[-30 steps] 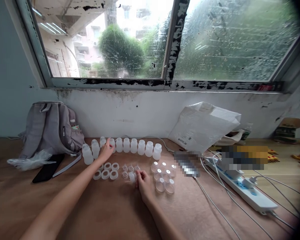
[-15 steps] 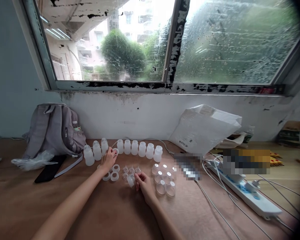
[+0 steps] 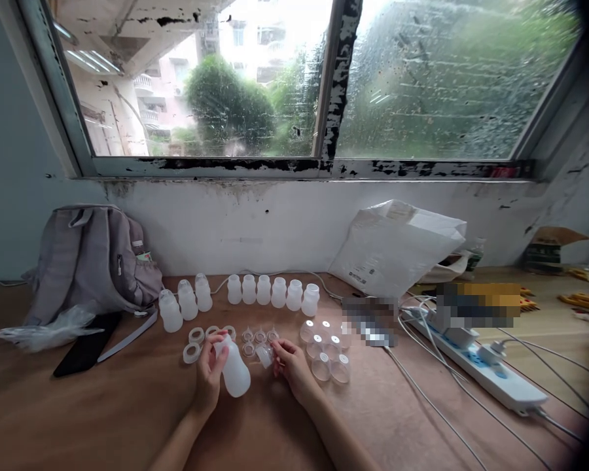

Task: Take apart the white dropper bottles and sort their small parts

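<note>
My left hand (image 3: pixel 211 366) is wrapped round the neck of a frosted white baby bottle (image 3: pixel 236 376), which tilts with its base toward me. My right hand (image 3: pixel 292 366) pinches a small clear plastic cap (image 3: pixel 264 356) just to the right of the bottle. White collar rings (image 3: pixel 191 353) lie left of and behind my left hand, partly hidden by it. Several clear bottle nipples (image 3: pixel 260 335) stand in rows behind the cap. To the right of my right hand sit several clear dome covers (image 3: pixel 340 369).
Several open frosted bottles (image 3: pixel 278 293) stand in a row at the back, with three topped bottles (image 3: pixel 187 301) to their left. A grey backpack (image 3: pixel 95 261), plastic bag (image 3: pixel 53 330) and black flat item (image 3: pixel 86 347) lie left. White sack (image 3: pixel 397 245), power strip (image 3: pixel 495 386) and cables are right.
My left hand has come back from the bottle row toward me and now holds a tilted bottle. My right hand keeps the clear cap, nearly in place. The view has shifted slightly.
</note>
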### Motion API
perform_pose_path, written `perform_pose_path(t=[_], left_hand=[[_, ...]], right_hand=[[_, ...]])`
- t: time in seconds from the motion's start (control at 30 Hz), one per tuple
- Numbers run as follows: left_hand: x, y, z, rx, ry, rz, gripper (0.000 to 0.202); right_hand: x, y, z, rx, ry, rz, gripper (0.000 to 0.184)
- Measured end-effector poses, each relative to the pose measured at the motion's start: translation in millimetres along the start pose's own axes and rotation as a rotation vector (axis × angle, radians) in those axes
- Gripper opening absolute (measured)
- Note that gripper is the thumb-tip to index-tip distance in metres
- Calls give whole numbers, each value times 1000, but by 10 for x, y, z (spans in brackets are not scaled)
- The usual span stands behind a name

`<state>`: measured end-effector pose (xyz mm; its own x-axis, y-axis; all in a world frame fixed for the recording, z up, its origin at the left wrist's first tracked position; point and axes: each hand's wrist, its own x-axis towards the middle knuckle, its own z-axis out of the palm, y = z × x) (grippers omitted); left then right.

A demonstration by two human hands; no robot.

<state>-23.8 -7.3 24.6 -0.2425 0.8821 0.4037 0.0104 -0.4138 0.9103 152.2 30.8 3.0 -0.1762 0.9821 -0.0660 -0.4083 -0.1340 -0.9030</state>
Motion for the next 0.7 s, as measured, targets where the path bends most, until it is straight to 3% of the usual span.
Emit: perform_pose_path(t=[0.1, 0.23, 0.4, 0.5, 0.7], left_hand=[[-72, -19, 21, 69, -98, 49, 27], [-160, -30, 77, 126, -135, 57, 50], [-225, -60, 139, 170, -235, 9, 56], [-213, -92, 160, 321, -290, 75, 52], [-161, -139, 113, 578, -336, 207, 49]], right_hand=[[-18, -57, 5, 21, 27, 7, 30], [-102, -163, 69, 48, 27, -23, 25], [-242, -249, 166, 19, 56, -154, 23], [-291, -259, 195, -14, 99, -223, 21], [-291, -260, 202, -51, 107, -198, 20]])
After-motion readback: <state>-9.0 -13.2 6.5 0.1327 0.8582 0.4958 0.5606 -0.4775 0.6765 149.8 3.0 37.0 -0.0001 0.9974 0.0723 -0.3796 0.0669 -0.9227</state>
